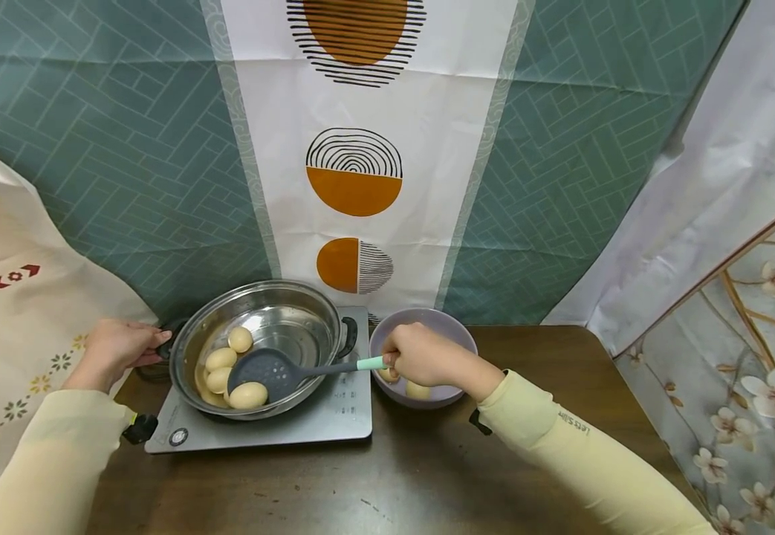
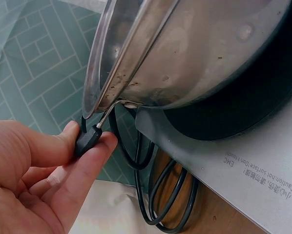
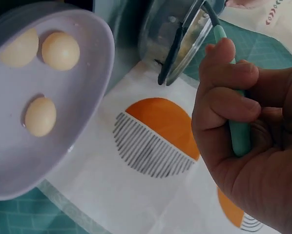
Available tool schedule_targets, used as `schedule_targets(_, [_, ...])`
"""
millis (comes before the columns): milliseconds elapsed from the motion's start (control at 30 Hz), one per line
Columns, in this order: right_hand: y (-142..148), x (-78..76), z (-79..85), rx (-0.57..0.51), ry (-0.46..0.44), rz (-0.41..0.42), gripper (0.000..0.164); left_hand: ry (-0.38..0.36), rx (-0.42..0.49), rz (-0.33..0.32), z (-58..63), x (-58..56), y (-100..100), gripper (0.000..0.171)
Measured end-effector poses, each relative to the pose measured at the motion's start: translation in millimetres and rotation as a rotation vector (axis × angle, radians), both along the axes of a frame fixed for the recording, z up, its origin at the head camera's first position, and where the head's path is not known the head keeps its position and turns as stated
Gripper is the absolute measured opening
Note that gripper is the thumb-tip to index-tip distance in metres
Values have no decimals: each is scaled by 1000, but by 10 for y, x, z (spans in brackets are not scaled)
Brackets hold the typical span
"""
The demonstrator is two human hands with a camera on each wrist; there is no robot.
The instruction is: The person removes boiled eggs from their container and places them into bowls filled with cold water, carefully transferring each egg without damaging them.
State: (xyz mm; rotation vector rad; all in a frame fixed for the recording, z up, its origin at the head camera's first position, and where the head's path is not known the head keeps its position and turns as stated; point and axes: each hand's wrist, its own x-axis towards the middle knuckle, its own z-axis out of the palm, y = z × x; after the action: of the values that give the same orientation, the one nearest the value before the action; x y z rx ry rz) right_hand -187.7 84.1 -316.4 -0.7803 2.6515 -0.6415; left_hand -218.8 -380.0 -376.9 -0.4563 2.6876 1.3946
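Note:
My left hand pinches the black side handle of a wide steel pan between thumb and fingers. Several pale eggs lie gathered at the pan's left side, with some liquid around them. My right hand grips the mint-green handle of a dark grey skimmer, its fingers curled round it. The perforated skimmer head is inside the pan among the eggs, and one egg overlaps its near edge. My right hand is above a lilac bowl that holds 3 visible eggs.
Beneath the pan sits a silver induction cooktop on a dark wooden table. Its looped black cable hangs behind the left handle. The pan's other black handle faces the bowl. Patterned cloth hangs behind the table.

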Motion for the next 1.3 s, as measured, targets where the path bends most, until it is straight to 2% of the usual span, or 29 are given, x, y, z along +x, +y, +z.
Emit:
schedule_targets(200, [39,-70,-60,-37,-53,30,35,1,22,7,-22,-11,-20,51])
schedule_targets(333, [54,-104,-86,-57,-79,35,35,8,17,10,-29,-10,-28,51])
schedule_targets(600, [102,-145,-104,-114,-145,-52,29,13,22,7,-6,-1,-11,52])
schedule_targets(867, [214,-171,-18,-129,-172,-101,26,8,2,3,11,10,3,49])
schedule_targets(1067, [332,-193,76,-166,-204,-135,23,11,20,15,7,4,7,48])
schedule_targets(1300, [449,-214,96,-177,-209,-154,23,6,7,10,-11,12,-8,47])
